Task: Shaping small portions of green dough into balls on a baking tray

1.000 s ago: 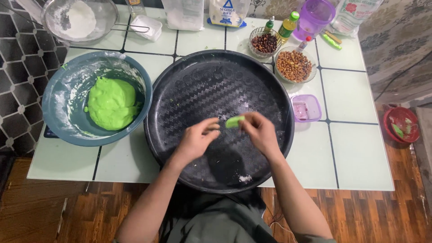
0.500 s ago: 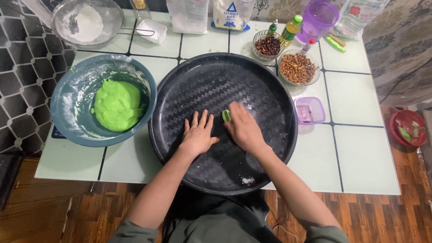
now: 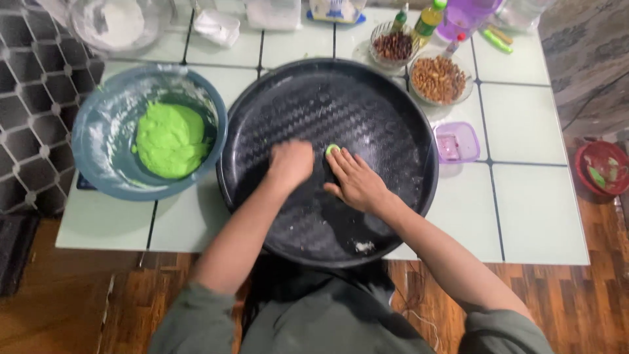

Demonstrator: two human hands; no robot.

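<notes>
The right hand (image 3: 357,180) lies flat, fingers together, pressing a small green dough piece (image 3: 332,149) onto the black tray (image 3: 393,118). The left hand (image 3: 291,164), curled closed and empty, rests just beside it. Flattening appears underway; even pressure seems needed.

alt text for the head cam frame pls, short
Seen from above, a person's right hand presses flat on a small green dough piece in a large round black tray, with the left hand curled beside it. A blue bowl of green dough sits to the left on the white tiled table.

Two hands, left (image 3: 291,164) and right (image 3: 357,183), press one dark round tray (image 3: 393,118). One blue bowl (image 3: 92,137) holds green dough, and two small glass bowls, one (image 3: 392,46) and another (image 3: 438,78), hold nuts.
</notes>
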